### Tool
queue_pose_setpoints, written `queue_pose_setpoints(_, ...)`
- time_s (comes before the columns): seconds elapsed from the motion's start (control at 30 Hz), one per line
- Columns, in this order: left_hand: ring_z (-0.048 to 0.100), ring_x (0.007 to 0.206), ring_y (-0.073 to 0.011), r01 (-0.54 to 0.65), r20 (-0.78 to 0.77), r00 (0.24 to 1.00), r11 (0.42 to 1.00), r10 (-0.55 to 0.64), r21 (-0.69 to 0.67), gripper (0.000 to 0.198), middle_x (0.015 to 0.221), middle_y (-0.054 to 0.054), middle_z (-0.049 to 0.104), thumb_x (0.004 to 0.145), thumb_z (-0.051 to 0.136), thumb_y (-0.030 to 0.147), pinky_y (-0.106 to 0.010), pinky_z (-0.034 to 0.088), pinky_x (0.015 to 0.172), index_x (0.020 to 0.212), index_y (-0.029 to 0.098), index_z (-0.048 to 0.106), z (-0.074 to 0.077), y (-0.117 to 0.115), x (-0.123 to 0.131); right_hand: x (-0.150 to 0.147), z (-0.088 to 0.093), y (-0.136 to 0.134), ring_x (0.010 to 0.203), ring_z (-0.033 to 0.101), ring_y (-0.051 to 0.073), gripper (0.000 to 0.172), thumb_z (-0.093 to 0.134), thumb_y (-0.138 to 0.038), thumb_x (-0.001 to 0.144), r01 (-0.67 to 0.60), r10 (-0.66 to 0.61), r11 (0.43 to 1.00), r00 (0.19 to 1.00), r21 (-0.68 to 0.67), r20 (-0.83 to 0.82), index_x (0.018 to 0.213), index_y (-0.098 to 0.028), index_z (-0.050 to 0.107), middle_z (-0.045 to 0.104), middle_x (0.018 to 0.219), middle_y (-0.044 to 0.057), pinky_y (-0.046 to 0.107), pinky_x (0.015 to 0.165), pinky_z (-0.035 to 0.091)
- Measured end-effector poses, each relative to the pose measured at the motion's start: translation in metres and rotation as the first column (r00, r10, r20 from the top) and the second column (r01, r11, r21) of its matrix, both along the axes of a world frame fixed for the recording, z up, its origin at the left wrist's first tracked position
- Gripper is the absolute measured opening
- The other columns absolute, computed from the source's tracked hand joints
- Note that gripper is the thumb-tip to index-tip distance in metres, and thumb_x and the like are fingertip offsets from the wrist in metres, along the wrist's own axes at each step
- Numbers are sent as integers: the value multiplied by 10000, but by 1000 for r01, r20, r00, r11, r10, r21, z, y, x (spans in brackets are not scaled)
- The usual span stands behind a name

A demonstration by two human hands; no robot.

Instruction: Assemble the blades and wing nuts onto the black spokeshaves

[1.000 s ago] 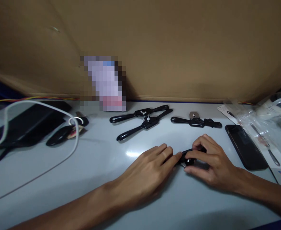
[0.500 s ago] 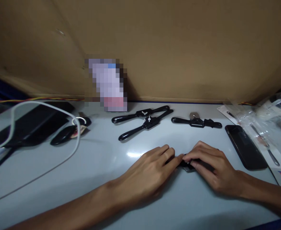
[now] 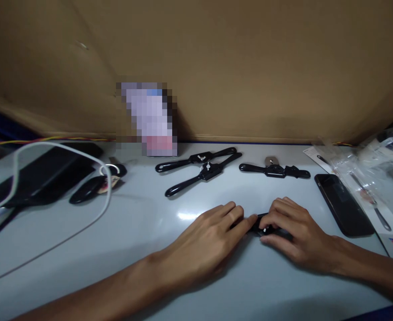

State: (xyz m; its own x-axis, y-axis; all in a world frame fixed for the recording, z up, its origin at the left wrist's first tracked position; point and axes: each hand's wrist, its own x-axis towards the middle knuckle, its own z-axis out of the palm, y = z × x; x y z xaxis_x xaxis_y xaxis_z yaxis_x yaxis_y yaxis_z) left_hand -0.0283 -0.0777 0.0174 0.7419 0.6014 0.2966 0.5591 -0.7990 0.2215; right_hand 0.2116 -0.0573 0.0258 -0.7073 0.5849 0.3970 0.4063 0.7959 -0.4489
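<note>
A black spokeshave (image 3: 258, 224) lies low over the grey table, mostly covered by both hands. My left hand (image 3: 218, 229) is closed round its left end, with the thumb and forefinger reaching to the body. At the body, my right hand (image 3: 291, 234) curls its thumb and forefinger around a small silver screw, a slight gap showing between the fingertips. The right handle runs under that palm. Behind the hands lie two more black spokeshaves, one (image 3: 199, 159) at the back and one (image 3: 204, 173) in front, their handles converging at right.
Further right lies another spokeshave (image 3: 275, 169) with a metal blade sticking up. A phone (image 3: 343, 205) and plastic packaging (image 3: 366, 187) sit at right. At left are a white cable (image 3: 109, 191), a mouse (image 3: 87, 189) and a black flat object (image 3: 49, 178). A cardboard wall (image 3: 250, 67) stands behind.
The thumb and forefinger of my right hand have parted a little at the screw, baring more of the spokeshave's body. My left hand stays where it was.
</note>
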Motion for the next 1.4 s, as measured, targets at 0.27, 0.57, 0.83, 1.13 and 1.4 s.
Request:
queue_pose_setpoints(0.27,596,843,-265,-11,18,1000,999,11,34,310,986,-111,641,1017,479,149,-404,561,739,1314,79,538,-5,1,0,2,-1,3,791,594,187,234,537,-329,1056,62,-66,994,997,94,34,991,-158,684,638,885,68,318,700,495)
queue_pose_setpoints(0.57,575,825,-271,-40,-7,999,999,40,12,257,973,-108,638,1020,479,156,-422,547,702,1235,103,610,0,-1,2,7,10,23,615,632,119,135,618,-229,1008,234,-289,948,917,-216,-275,907,-182,695,671,784,0,234,562,508)
queue_pose_setpoints(0.83,581,830,-269,-120,33,992,992,119,41,256,962,-103,644,1044,473,225,-424,540,710,1207,129,645,0,1,1,14,-4,34,741,627,167,202,539,-169,1038,224,-226,953,974,206,-15,965,-139,725,672,863,60,300,683,502)
queue_pose_setpoints(1.13,339,1491,-443,-476,-9,874,861,485,176,485,1552,-234,479,1062,421,366,-645,372,1138,1413,75,588,-18,30,-18,12,-1,30,772,602,212,229,513,-115,1013,137,-237,879,956,457,170,988,-124,741,676,876,94,329,687,479)
queue_pose_setpoints(1.4,449,1432,-369,-413,79,909,909,409,56,414,1442,-161,615,1063,437,374,-594,408,1140,1351,156,638,-17,33,-20,0,-2,5,942,598,283,301,646,-417,984,99,-196,925,951,367,238,1063,-138,729,668,1012,130,422,815,507)
